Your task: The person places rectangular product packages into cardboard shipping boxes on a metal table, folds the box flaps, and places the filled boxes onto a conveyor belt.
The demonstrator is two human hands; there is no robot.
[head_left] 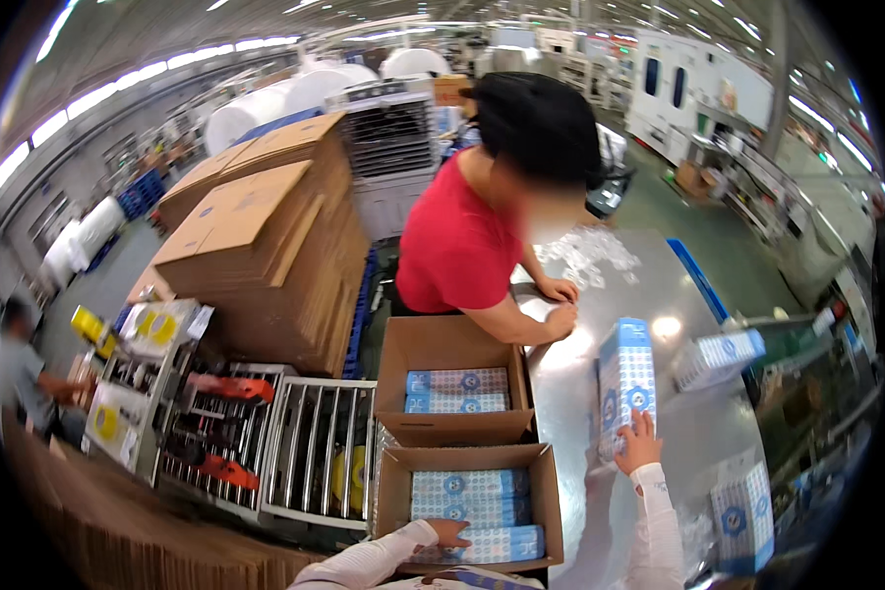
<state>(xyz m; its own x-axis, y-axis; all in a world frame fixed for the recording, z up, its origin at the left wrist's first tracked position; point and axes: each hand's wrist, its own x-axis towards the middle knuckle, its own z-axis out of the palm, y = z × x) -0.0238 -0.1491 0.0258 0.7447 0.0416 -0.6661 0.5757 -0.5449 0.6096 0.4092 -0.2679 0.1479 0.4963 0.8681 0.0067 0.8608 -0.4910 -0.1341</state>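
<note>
My left hand [450, 532] rests flat on the blue-and-white packs inside the near open cardboard box [395, 492]. My right hand [638, 442] grips the lower end of an upright blue-and-white patterned pack [625, 379] standing on the shiny metal table [678, 295]. A second open cardboard box [452, 344] behind the near one holds more of the same packs. Across from me a person in a red shirt [457, 246] leans over the table with both hands on it.
A stack of flat cardboard [256, 246] stands at the left beside a roller conveyor [315, 442]. More blue-and-white packs [723, 356] lie on the right, another [742, 516] at the lower right. Small clear pieces [590, 251] lie scattered on the far table. A second person [15, 369] works at far left.
</note>
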